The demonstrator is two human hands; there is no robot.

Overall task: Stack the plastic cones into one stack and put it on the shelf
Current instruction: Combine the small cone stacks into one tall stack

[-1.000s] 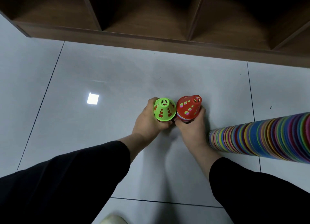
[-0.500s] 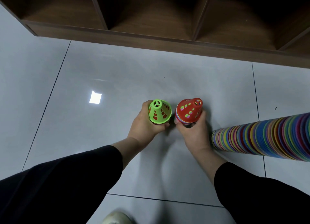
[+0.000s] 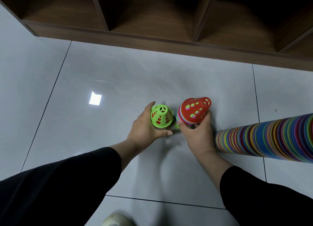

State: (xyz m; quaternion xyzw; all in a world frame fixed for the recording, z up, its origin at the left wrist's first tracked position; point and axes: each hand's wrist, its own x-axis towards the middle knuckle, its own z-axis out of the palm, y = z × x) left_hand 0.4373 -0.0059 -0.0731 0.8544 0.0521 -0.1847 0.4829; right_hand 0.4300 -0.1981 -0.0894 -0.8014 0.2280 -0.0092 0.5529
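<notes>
Gripping two short cone stacks on floor [image 3: 118,73], just before shelf [image 3: 152,37]. Left hand [image 3: 145,129] curls round green stack [image 3: 161,115] low at rim; right hand [image 3: 197,132] pinches tilted red stack [image 3: 194,110] at base. Thin perforated plastic: light, stiff, probably slippery; hold by rims. Long stack [image 3: 264,139] lies beside right.

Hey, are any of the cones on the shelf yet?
No, the shelf compartments show only bare wood, while the green cone stack, the red cone stack and the long stack are over the floor.

Upright green cone [image 3: 161,116] beside tilted red-topped stack [image 3: 193,112]; long striped stack [image 3: 265,138] lies right.
</notes>
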